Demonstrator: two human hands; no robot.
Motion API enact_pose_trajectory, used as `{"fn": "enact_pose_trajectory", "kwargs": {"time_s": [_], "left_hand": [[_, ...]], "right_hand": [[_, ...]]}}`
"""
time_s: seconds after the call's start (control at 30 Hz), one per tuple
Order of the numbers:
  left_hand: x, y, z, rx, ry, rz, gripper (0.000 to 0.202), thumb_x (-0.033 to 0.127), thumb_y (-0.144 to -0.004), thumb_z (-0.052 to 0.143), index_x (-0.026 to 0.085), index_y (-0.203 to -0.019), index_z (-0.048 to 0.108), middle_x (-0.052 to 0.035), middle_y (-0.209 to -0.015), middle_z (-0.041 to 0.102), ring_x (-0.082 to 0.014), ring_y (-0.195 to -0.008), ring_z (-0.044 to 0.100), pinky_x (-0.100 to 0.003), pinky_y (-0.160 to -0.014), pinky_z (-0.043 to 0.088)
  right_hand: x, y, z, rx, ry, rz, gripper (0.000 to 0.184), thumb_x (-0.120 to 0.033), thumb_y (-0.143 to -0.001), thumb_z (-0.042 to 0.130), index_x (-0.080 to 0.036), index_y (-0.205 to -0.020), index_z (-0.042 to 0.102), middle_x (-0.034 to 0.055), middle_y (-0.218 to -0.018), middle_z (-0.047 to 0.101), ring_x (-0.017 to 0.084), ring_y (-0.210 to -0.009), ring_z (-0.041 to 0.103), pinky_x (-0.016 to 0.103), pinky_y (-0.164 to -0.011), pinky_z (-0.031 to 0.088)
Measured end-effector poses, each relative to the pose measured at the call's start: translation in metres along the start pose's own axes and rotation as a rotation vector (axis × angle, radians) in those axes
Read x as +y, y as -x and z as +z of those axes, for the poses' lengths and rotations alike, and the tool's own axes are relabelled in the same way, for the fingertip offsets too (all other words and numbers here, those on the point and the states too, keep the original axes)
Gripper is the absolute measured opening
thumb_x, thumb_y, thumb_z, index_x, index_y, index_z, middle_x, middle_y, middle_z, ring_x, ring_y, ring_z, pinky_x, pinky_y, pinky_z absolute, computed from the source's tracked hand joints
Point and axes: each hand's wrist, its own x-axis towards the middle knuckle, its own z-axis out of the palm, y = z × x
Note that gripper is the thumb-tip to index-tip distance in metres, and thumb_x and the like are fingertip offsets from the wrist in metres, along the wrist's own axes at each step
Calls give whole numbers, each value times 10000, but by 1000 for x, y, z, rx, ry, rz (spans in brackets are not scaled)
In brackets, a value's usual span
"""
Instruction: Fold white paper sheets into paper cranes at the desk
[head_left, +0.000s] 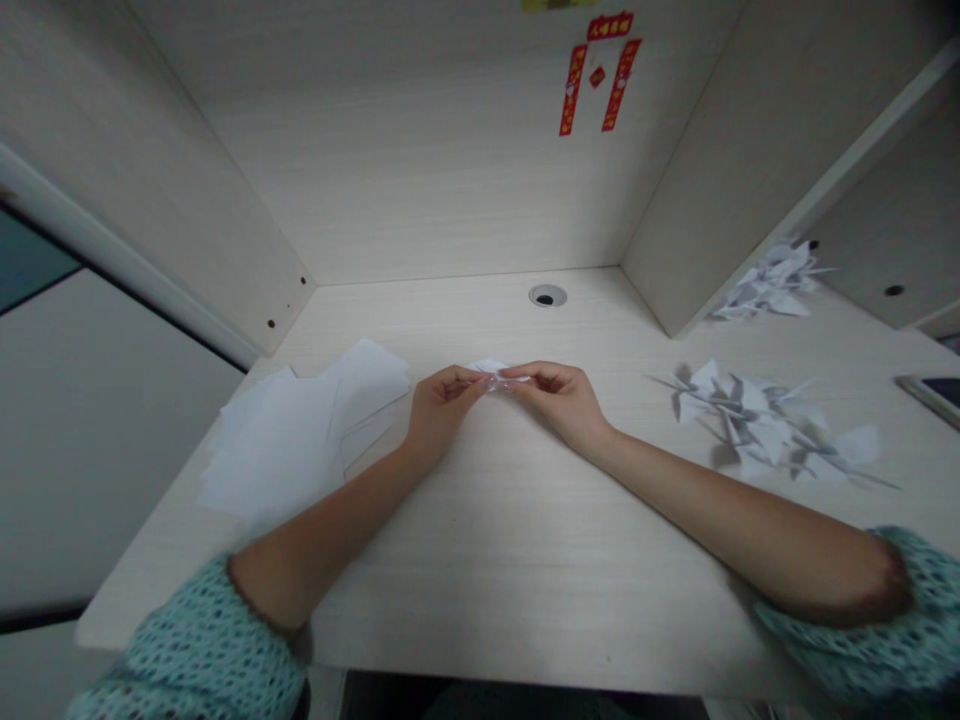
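In the head view, held a small folded paper [491, 366] near the middle of a pale wooden desk [480, 560]; could not tell whether resting on the surface or just above. Pinched the left end between thumb and fingers of the left hand [441, 405], and the right end in the same way with the right hand [564, 397], with fingertips close together. Wore knitted teal sleeves [202, 650], bunched near the elbows. Had overlapping white sheets [281, 435] spread flat to the left of the left hand. Had a loose cluster of folded paper birds [765, 437] well apart to the right, with a second pile [780, 280] farther back, just beside an upright panel [712, 170]. Showed part of a phone-like device [930, 398] at the far right. Beyond the hands, included a round cable hole [547, 296] and, on the back wall [420, 170], red strips [572, 90] with writing.
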Motion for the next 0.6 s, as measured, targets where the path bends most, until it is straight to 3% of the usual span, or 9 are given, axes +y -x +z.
{"fn": "enact_pose_trajectory", "kwargs": {"time_s": [0.23,0.6], "left_hand": [[5,3,1,5,-12,43,201,377,-734,716,183,-786,709,-38,-817,743,-175,-782,682,-305,-769,519],[0,1,1,25,-64,64,236,395,-729,709,171,-802,706,-44,-845,737,-165,-791,671,-287,-771,507]], "right_hand": [[-1,-1,1,-12,-59,58,217,-384,-619,785,-222,-762,764,43,-796,755,169,-712,668,318,-705,518],[-1,-1,1,3,-90,65,213,-372,-617,792,-208,-750,764,38,-754,751,147,-662,652,284,-658,512]]}}
